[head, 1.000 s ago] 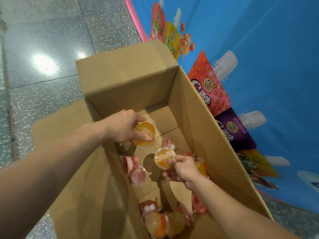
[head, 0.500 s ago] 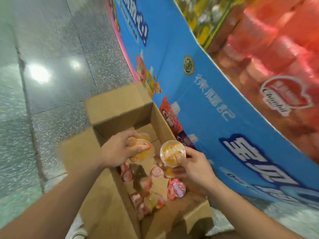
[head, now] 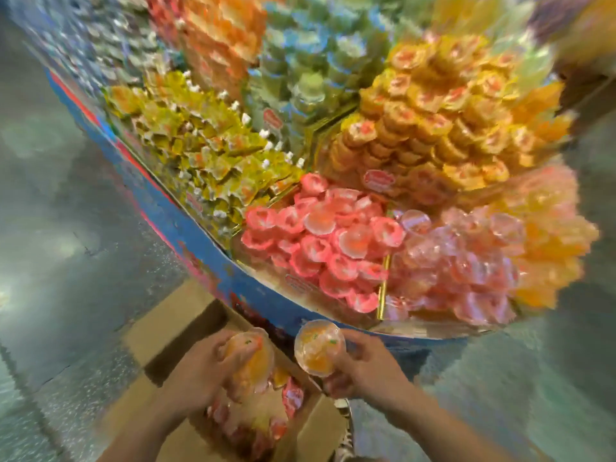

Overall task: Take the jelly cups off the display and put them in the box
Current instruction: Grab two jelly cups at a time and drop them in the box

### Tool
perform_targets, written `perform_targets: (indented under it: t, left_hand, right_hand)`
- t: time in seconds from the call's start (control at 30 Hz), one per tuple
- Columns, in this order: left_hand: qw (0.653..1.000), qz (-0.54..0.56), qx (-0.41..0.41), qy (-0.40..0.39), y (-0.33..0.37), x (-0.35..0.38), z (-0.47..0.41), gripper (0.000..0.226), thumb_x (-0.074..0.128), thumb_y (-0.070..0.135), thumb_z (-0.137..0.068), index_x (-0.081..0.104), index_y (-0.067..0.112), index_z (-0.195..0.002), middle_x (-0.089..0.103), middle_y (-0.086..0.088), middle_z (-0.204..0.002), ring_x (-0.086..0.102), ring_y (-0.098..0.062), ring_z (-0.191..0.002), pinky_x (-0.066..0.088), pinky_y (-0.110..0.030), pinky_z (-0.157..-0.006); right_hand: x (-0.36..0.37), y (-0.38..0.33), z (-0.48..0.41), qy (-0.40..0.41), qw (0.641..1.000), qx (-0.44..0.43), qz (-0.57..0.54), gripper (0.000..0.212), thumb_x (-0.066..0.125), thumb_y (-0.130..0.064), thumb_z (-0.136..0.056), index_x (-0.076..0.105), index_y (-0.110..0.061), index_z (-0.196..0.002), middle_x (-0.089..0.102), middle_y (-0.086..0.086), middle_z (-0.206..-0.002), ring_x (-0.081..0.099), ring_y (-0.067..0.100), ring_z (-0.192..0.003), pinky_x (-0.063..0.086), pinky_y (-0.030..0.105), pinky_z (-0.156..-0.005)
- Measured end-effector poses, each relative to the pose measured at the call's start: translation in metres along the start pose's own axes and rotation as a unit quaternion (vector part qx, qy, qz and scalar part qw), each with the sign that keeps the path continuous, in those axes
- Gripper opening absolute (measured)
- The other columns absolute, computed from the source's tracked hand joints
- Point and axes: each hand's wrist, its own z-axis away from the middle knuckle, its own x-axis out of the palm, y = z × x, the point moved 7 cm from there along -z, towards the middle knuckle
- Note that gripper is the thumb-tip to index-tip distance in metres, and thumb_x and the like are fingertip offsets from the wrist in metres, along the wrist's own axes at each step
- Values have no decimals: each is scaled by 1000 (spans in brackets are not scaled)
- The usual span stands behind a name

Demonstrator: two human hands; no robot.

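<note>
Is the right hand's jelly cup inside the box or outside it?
Outside: the right hand grips the jelly cup raised above the box.

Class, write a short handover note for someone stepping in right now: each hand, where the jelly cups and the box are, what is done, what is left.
Left hand: grips an orange cup over the open box.
Right hand: grips a second orange cup near the box's right edge, below the display.
Done: several cups already lie in the box.
Left: put both held cups in, then carry on with the display; heaps remain there, such as the pink cups.
</note>
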Motion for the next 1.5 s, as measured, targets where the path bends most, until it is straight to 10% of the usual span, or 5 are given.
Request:
perform_targets:
  t: [0.17,0.53,0.7,0.87,1.5]
  left_hand:
    - [997,-43,33,-46,106,45,7,29,55,45,-93,75,24,-91,77,-1,-82,70,-10,-64,50,-15,-61]
    - [994,-12,48,-93,260,177,-23,57,57,68,-86,71,17,-106,71,-14,-81,73,-34,-64,57,-42,-70]
    - [993,-30,58,-96,314,234,-32,44,53,53,-90,73,16,-103,76,0,-84,72,-24,-70,52,-18,-63]
    - [991,30,24,-132,330,275,-35,41,64,50,-86,74,16,-107,75,-6,-97,73,-36,-73,60,-44,-72]
    - [994,20,-22,-108,381,435,-73,48,62,55,-86,65,14,-111,77,-8,-88,73,-28,-66,58,-41,-71]
  right_hand:
    - [-78,-38,57,54,997,7,-50,19,63,-25,-99,65,-18,-116,71,22,-76,67,26,-65,58,37,-63]
    - [-270,-76,109,97,990,-14,-97,18,60,-17,-101,65,-12,-117,74,22,-81,70,30,-67,59,38,-63]
    - [-343,-75,122,133,985,-15,-109,15,56,-14,-102,62,-8,-114,73,18,-74,68,28,-64,58,35,-58]
    - [-389,-57,134,177,975,-7,-138,23,60,-16,-100,59,-9,-122,72,21,-80,69,28,-65,58,36,-58]
    - [-578,9,134,207,967,-20,-149,16,55,-14,-102,64,-10,-114,72,19,-76,65,26,-65,59,40,-65]
